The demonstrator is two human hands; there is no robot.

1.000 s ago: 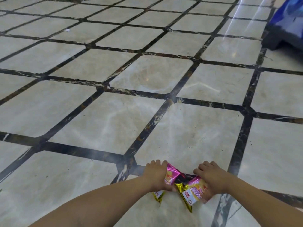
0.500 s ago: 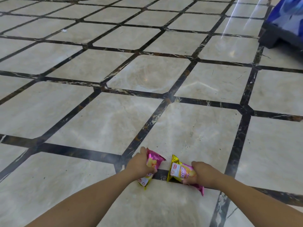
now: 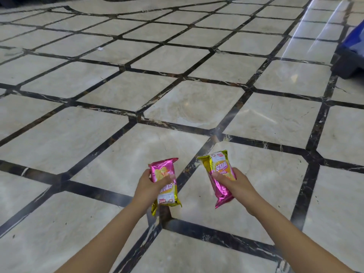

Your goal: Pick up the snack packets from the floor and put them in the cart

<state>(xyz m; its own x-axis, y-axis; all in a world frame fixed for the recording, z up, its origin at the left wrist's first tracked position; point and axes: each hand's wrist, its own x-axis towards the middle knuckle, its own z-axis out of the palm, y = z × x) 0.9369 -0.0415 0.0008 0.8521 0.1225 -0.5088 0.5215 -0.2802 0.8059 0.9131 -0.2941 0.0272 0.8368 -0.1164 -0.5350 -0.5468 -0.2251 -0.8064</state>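
L hand [image 3: 147,186] grips pink packet [image 3: 164,181] mid-body; R hand [image 3: 234,182] grips 2nd packet [image 3: 219,174], both held above floor [image 3: 177,107]. Prob light, crinkly, slick foil, crushable chips; hold middle, gently.

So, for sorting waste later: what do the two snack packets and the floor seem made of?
Left-hand packet and right-hand packet: probably metallised plastic film, glossy; pink and gold surfaces crinkle and glint. Floor: looks like polished marble or marble-look tile, beige with dark veined strips; it mirrors light streaks.
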